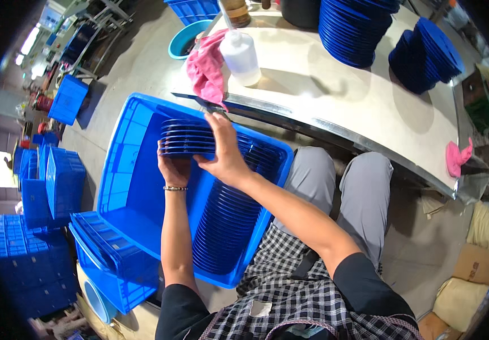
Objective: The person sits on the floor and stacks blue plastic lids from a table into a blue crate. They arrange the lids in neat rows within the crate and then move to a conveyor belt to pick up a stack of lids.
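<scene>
Your left forearm runs almost straight up, and your left hand (173, 169) supports the near left side of a short stack of glossy, dark-blue, curved-edged discs (188, 137). Its fingers are closed on the stack, though most are hidden behind it. Your right forearm slants in from the lower right; your right hand (225, 156) grips the stack's right end, fingertips near the top and thumb low. You hold the stack above a large, rectangular, bright-blue plastic crate (142, 221), its layers roughly level.

Along the crate's right side, under your right forearm, lies a long row of dark-blue ribbed-looking discs (230, 224). Your knees in smooth grey trousers (312, 175) sit just right of the crate, and the metal-edged, cream-topped table (335, 99) borders its far side. On that table are a crumpled pink cloth (206, 68), a translucent white plastic bottle (240, 59), and a tall stack of dark-blue discs (351, 31) with a leaning group of dark-blue discs (425, 56) beside it. A smaller blue plastic crate (111, 263) stands at the lower left. Your apron (301, 283) is black-and-white checked fabric.
</scene>
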`<state>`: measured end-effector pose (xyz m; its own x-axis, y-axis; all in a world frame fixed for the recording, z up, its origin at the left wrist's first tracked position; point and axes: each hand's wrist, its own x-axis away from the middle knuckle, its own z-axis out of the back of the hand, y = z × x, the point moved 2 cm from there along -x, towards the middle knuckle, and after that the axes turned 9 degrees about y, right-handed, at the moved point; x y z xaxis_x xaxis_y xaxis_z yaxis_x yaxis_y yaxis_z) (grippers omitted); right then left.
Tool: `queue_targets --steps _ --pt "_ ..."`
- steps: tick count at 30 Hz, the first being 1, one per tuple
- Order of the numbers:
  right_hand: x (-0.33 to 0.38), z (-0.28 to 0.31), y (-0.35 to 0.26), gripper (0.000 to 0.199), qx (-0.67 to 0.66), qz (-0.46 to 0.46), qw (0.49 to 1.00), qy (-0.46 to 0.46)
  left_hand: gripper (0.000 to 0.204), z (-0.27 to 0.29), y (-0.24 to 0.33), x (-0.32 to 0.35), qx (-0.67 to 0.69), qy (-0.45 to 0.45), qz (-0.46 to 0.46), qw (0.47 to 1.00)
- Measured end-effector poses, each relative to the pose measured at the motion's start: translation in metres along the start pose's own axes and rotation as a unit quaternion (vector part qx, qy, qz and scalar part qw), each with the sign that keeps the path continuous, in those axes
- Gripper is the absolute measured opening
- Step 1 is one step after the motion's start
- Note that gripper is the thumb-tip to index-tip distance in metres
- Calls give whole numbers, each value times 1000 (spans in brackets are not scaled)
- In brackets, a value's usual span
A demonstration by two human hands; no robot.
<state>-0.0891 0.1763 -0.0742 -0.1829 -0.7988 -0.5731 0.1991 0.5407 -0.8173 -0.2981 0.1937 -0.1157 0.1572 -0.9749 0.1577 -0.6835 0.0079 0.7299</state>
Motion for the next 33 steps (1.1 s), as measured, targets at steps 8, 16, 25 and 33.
queue_targets --steps 8,16,25,33 --pt "-4 -23 37 114 72 14 997 -37 62 37 -24 -53 -36 83 -11 996" --pt "16 9 48 133 235 -24 968 -89 82 37 -58 -73 -55 76 30 995" --pt "-13 188 -19 47 75 -207 972 77 72 48 -57 -80 -245 77 -12 966" --pt "-16 253 -25 30 -5 -283 957 67 73 37 -55 -83 -285 154 39 945"
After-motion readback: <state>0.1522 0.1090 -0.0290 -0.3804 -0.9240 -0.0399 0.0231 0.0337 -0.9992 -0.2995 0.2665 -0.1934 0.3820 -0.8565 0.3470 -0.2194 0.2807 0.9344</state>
